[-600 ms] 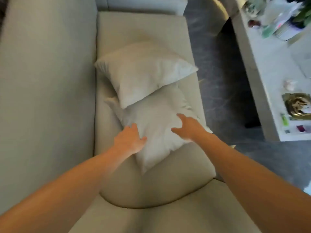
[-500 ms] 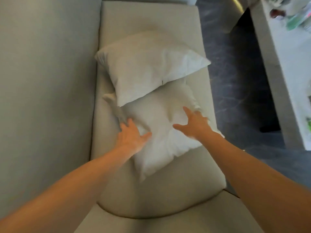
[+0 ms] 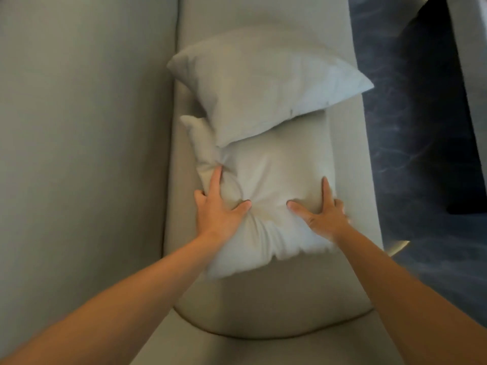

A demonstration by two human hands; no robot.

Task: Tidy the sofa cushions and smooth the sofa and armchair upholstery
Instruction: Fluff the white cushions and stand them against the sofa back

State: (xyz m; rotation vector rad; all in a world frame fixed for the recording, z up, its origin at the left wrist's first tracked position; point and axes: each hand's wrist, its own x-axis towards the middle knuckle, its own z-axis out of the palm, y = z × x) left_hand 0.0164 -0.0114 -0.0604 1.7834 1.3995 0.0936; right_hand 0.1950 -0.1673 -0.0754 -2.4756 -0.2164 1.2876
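Two white cushions lie on the beige sofa seat (image 3: pixel 263 306). The far cushion (image 3: pixel 266 83) overlaps the top edge of the near cushion (image 3: pixel 274 175). My left hand (image 3: pixel 218 206) clasps the near cushion's left side, thumb pressed into its front and fingers around the edge. On the cushion's right side my right hand (image 3: pixel 322 212) grips the same way, thumb on the front. The fabric bunches between my thumbs. Both forearms reach in from the bottom of the view.
The sofa backrest (image 3: pixel 84 154) fills the left side. A dark blue patterned floor (image 3: pixel 411 159) runs along the right of the seat. The grey side of a low table (image 3: pixel 469 61) shows at the top right, with deep shadow beneath it.
Both hands went from hovering open over the near cushion to gripping its two sides, and the fabric now creases between them. The view has moved closer to the sofa.
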